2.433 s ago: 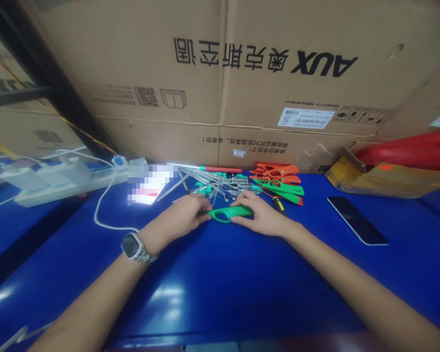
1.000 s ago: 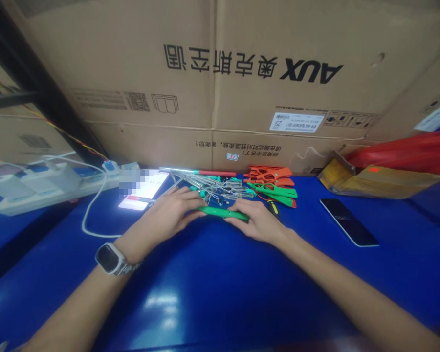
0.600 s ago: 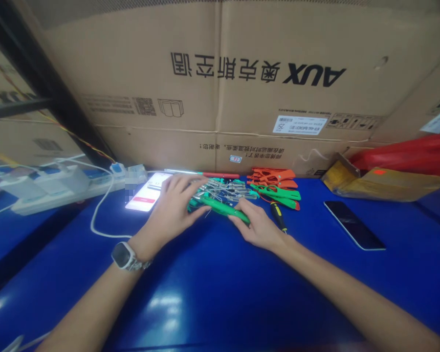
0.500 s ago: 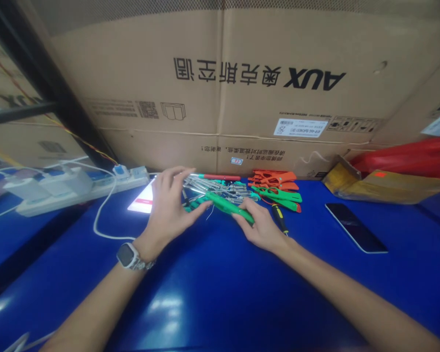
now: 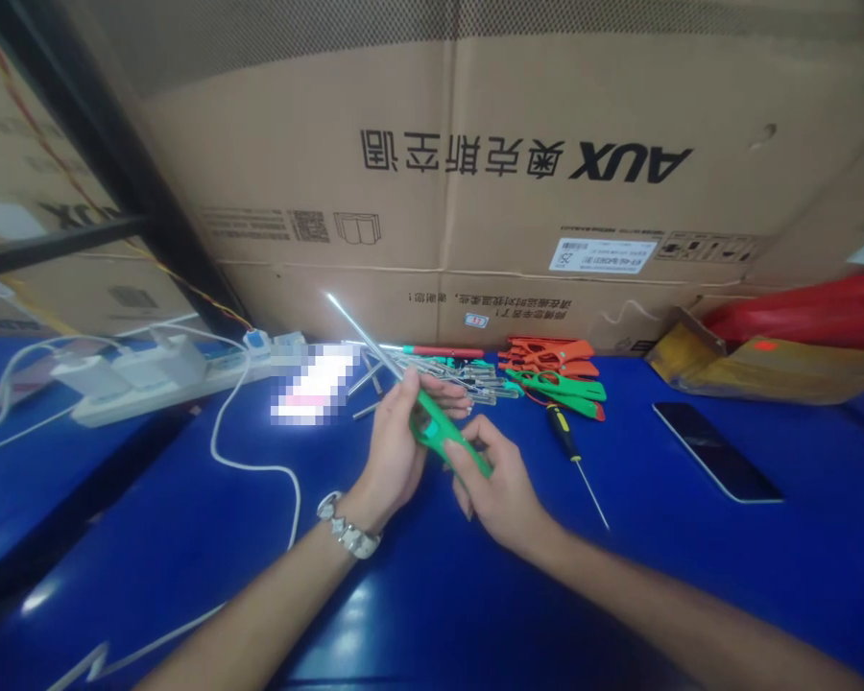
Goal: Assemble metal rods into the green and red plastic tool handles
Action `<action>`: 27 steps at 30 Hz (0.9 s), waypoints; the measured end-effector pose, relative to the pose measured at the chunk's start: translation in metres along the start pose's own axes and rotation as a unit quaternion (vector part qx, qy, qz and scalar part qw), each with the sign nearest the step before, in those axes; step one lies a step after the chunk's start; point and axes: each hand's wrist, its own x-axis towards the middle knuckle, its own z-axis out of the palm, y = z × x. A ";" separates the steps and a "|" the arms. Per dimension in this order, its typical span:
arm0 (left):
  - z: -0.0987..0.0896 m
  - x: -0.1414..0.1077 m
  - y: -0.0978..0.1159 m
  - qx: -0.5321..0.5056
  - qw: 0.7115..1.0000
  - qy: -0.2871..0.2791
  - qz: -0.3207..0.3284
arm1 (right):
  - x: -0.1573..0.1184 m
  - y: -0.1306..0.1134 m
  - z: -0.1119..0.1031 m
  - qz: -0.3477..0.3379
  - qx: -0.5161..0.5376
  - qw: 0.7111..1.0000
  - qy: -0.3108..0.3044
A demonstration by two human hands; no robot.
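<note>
Green-handled lighter [image 5: 439,432], held above the blue tabletop [image 5: 432,595] between both hands, its metal rod [image 5: 364,334] slanting up and to the left. The right hand [image 5: 508,489] curls around the rear of the handle, thumb pressed on it; the left hand [image 5: 396,441] turns its palm upward, thumb against the handle's front end near the base of the rod, the other fingers extended behind. What has just changed is the rod: it now stands clear of the pile and projects from the handle, so the two appear to form one unit, though whether the joint is firm cannot be told.

Compared with half a second earlier, the left wrist is rolled, showing the watch band [image 5: 349,528] in place of the watch face, and both hands lie nearer the wearer. The screwdriver [image 5: 563,434], its shaft partly covered before, is visible at full length. Beyond it, the loose metal rods [image 5: 446,369] and the orange handles [image 5: 551,357] keep their places. At the back, an upside-down printed carton [image 5: 403,230] forms a wall.
</note>
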 end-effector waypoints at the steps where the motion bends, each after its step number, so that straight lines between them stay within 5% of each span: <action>1: -0.001 -0.001 0.001 -0.010 1.000 -0.002 -0.004 | -0.002 0.000 0.005 0.015 0.030 0.999 -0.017; 6: -0.008 0.001 0.007 -0.016 0.998 -0.049 -0.036 | 0.002 -0.001 0.013 0.033 0.089 0.993 -0.069; 10: -0.026 0.011 0.034 0.062 0.994 -0.080 -0.052 | 0.023 0.000 0.003 0.008 0.055 0.991 -0.125; 13: -0.053 0.022 0.060 0.209 0.972 -0.101 -0.047 | 0.046 0.001 -0.003 -0.022 -0.067 0.995 -0.066; 17: -0.081 0.030 0.074 0.405 0.911 -0.079 0.017 | 0.074 0.000 0.011 -0.139 -0.377 0.914 -0.061; 20: -0.083 0.030 0.071 0.525 0.844 -0.085 0.068 | 0.087 -0.002 0.031 -0.189 -0.487 0.846 -0.103; 23: -0.078 0.029 0.065 0.585 0.798 -0.110 0.096 | 0.095 -0.001 0.045 -0.215 -0.529 0.810 -0.135; 25: -0.076 0.029 0.062 0.606 0.776 -0.131 0.118 | 0.098 0.001 0.046 -0.220 -0.507 0.824 -0.128; 27: -0.076 0.029 0.058 0.624 0.755 -0.147 0.134 | 0.099 0.005 0.037 -0.190 -0.430 0.877 -0.098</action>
